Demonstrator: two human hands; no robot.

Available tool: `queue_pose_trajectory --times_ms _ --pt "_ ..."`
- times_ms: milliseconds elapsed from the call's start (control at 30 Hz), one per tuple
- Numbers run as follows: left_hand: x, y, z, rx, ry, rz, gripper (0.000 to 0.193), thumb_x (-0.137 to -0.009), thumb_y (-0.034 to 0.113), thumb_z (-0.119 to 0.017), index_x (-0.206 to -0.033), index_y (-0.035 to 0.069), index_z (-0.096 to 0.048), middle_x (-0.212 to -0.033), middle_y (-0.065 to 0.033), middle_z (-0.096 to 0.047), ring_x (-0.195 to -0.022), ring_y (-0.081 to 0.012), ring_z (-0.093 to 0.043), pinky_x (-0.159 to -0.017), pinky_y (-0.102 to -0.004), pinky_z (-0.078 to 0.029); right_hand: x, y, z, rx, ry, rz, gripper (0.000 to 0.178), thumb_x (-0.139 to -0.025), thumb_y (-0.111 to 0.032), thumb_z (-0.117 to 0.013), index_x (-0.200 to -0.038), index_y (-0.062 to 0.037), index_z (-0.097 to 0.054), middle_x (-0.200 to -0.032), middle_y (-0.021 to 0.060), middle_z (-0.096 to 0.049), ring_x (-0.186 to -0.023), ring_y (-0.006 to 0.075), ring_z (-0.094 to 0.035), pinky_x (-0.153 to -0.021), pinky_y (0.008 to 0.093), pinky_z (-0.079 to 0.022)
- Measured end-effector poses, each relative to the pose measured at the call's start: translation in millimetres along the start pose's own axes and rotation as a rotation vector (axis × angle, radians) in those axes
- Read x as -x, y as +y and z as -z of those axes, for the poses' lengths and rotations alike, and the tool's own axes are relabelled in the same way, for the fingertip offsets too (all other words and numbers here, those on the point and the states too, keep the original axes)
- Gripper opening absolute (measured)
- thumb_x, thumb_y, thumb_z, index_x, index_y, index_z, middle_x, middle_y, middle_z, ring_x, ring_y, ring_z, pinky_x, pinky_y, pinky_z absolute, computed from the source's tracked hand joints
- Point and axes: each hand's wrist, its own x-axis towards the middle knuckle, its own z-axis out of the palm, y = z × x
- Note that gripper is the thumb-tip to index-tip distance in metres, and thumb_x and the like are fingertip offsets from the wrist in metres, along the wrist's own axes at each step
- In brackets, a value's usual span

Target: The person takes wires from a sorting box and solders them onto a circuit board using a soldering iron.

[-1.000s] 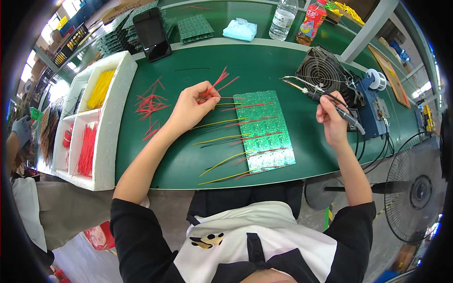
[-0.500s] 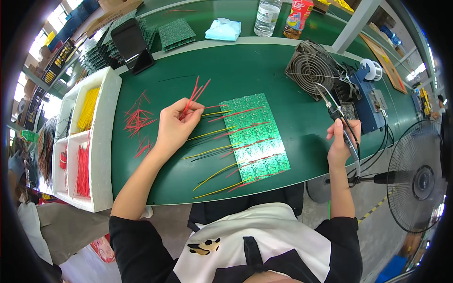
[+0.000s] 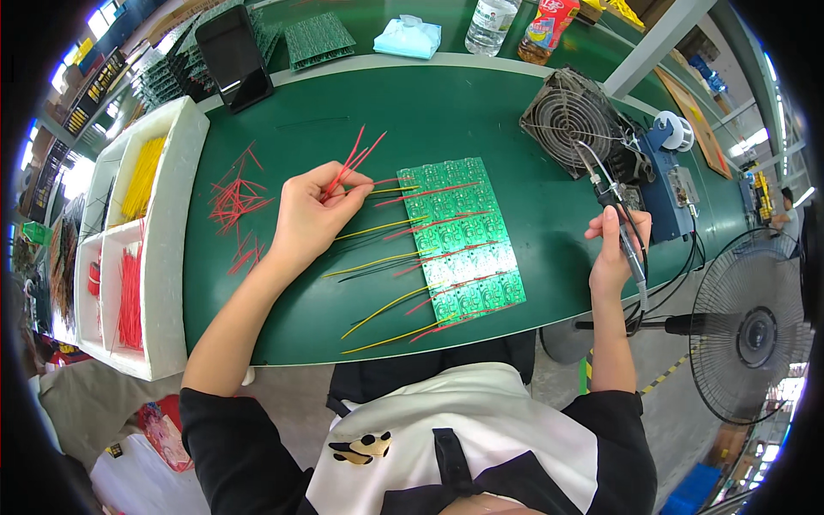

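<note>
Several red wires (image 3: 365,156) are pinched in my left hand (image 3: 309,210), their ends fanning up past the fingers. This hand is by the upper left corner of a green circuit board panel (image 3: 493,289), which lies flat on the table. Rows of red wires run across the panel, and yellow wires (image 3: 378,226) stick out from its left side. My right hand (image 3: 609,262) grips a soldering iron (image 3: 608,197) with a thin metal feed tube, right of the panel; its tip points up and away. Loose red wires (image 3: 239,204) are heaped left of my left hand.
A white foam box (image 3: 167,292) with yellow and red wires stands at the left. At the back are a phone (image 3: 232,60), stacked boards (image 3: 318,41), a tissue pack (image 3: 408,37) and bottles (image 3: 492,26). A square fan (image 3: 562,120) and blue soldering station (image 3: 661,184) are at the right.
The whole view has shifted slightly, so the table appears a little higher and the box farther left. Both hands keep their holds and have barely moved relative to the panel.
</note>
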Motion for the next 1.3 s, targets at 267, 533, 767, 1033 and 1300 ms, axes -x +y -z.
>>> queue_pose_trajectory --times_ms 267,533,767,1033,1300 --pt "-2 0 -2 -0.044 -0.031 -0.023 0.004 -0.077 0.003 -0.062 -0.080 0.000 -0.062 -0.052 0.0105 -0.033 -0.048 0.0021 -0.025 -0.044 -0.0182 -0.018 -3 3 0 -0.016 -0.017 0.037 0.020 -0.084 -0.014 -0.059 -0.088 -0.0008 -0.045 -0.068 0.0091 -0.058 -0.053 0.0127 -0.055 -0.052 0.0222 -0.046" --pt "1 0 1 -0.037 -0.027 -0.002 0.005 -0.077 0.004 -0.063 -0.080 0.000 -0.063 -0.052 0.0106 -0.033 -0.048 0.0020 -0.025 -0.044 -0.0177 -0.019 -2 -1 -9 -0.181 0.001 -0.049 0.018 -0.085 -0.013 -0.058 -0.091 -0.0011 -0.046 -0.071 0.0106 -0.059 -0.055 0.0140 -0.057 -0.053 0.0234 -0.047" --pt "0 1 0 -0.025 -0.042 -0.002 0.006 -0.077 0.004 -0.063 -0.080 -0.001 -0.064 -0.051 0.0106 -0.034 -0.048 0.0017 -0.026 -0.045 -0.0172 -0.021 -16 -11 -37 -0.373 -0.244 -0.167 0.014 -0.086 -0.010 -0.057 -0.092 -0.0022 -0.047 -0.068 0.0093 -0.056 -0.055 0.0115 -0.052 -0.051 0.0217 -0.043" --pt "-1 2 -1 -0.044 -0.060 0.057 0.008 -0.076 0.003 -0.064 -0.081 -0.002 -0.065 -0.051 0.0105 -0.034 -0.049 0.0018 -0.027 -0.045 -0.0168 -0.022 -5 -3 -67 -0.557 -0.550 -0.370 0.014 -0.083 -0.008 -0.057 -0.084 -0.0045 -0.044 -0.063 0.0067 -0.052 -0.049 0.0076 -0.045 -0.043 0.0193 -0.035" --pt "0 -1 -3 -0.053 -0.028 0.048 0.009 -0.075 0.002 -0.065 -0.082 -0.003 -0.067 -0.052 0.0097 -0.036 -0.049 0.0017 -0.028 -0.046 -0.0165 -0.022 0 -8 -63 -0.492 -0.592 -0.401 0.017 -0.083 -0.012 -0.059 -0.082 -0.0052 -0.043 -0.063 0.0051 -0.053 -0.051 0.0066 -0.048 -0.044 0.0182 -0.038"
